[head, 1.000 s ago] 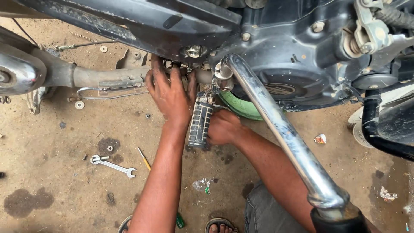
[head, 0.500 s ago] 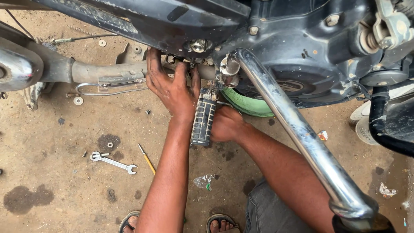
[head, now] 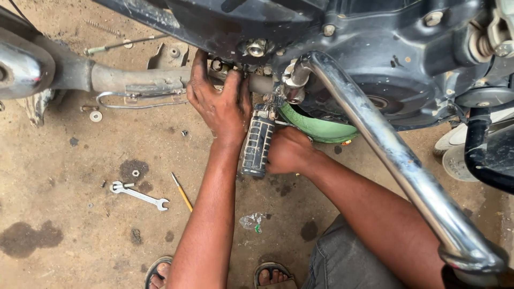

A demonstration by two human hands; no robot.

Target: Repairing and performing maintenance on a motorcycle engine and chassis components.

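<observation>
Reaching under the engine, the left hand presses spread fingers against the frame while the right hand stays fisted beside the ribbed footpeg; steadying both seems wise.

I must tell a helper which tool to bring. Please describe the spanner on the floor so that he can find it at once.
Start from the motorcycle engine and go down to the stained concrete floor, to the side of the left hand's forearm. The spanner lies flat there beside a thin yellow pencil-like stick. It is the only long, silvery, two-ended tool; its neighbours are small washers and nuts.
</observation>
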